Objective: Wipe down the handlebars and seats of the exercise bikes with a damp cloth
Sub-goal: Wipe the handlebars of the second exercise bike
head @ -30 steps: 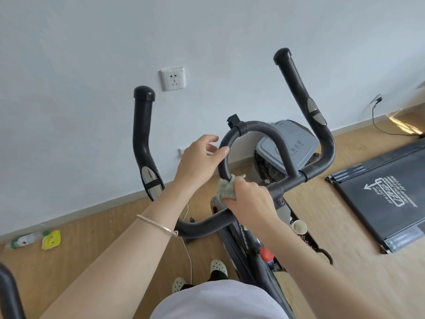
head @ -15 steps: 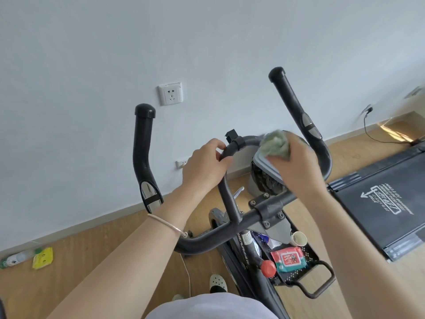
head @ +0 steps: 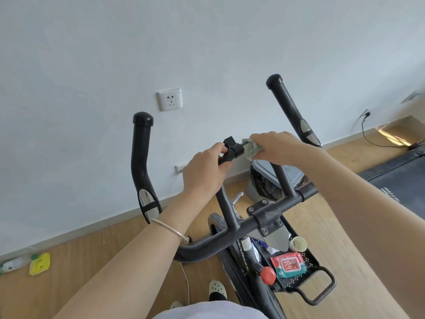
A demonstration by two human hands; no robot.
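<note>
The black handlebars (head: 273, 214) of an exercise bike fill the middle of the view, with two upright grips and a curved inner loop (head: 226, 206). My left hand (head: 204, 168) grips the top left of that loop, just below a small black clamp (head: 231, 143). My right hand (head: 279, 146) presses a crumpled green cloth (head: 250, 147) onto the top of the loop, right beside the clamp. The two hands almost touch. The bike's seat is out of view.
A black mesh tray (head: 305, 268) on the bike holds a red wipes pack (head: 288, 264) and a paper cup (head: 298, 244). A grey bin (head: 264, 180) stands behind, a treadmill (head: 395, 178) at right. White wall with socket (head: 169, 99) ahead.
My right hand slid the cloth from the lower left of the loop, over its right side, up to the top by the clamp. My left hand kept its grip. The view tilted down.
</note>
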